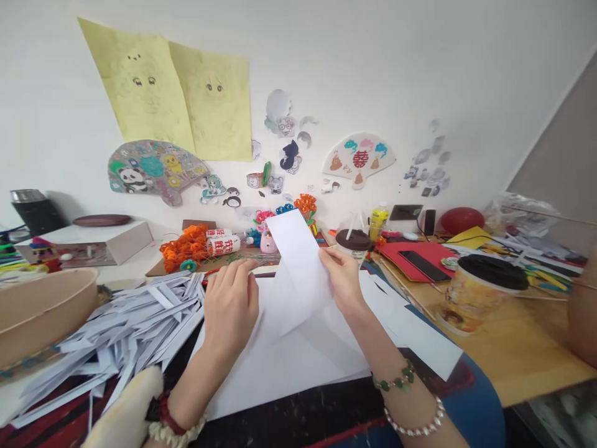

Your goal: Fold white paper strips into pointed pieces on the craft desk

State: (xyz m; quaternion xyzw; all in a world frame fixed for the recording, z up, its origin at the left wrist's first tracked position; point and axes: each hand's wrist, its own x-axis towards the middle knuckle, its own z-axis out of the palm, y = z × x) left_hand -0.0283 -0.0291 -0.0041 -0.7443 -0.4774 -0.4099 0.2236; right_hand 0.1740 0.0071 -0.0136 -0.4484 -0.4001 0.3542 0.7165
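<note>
My right hand (342, 280) pinches the right edge of a white paper strip (295, 246), which stands tilted up and is bent or folded lower down. Beneath it, larger white sheets (298, 373) cover the middle of the work surface. To the left of the strip is my left hand (231, 305), its back toward me and its fingers curled together; the thumb and whatever the fingers hold, if anything, are hidden. Beyond that hand lies a heap of narrow folded white paper strips (140, 317). More cut white paper pieces (420, 339) are fanned out right of my right forearm.
A beige basin (46, 311) stands at the far left. Toward the right are a lidded paper cup (485, 292), a dark phone (423, 266) on a red folder (396, 252) and a brown-lidded cup (353, 242). Orange pipe-cleaner flowers (186, 246) lie near the wall.
</note>
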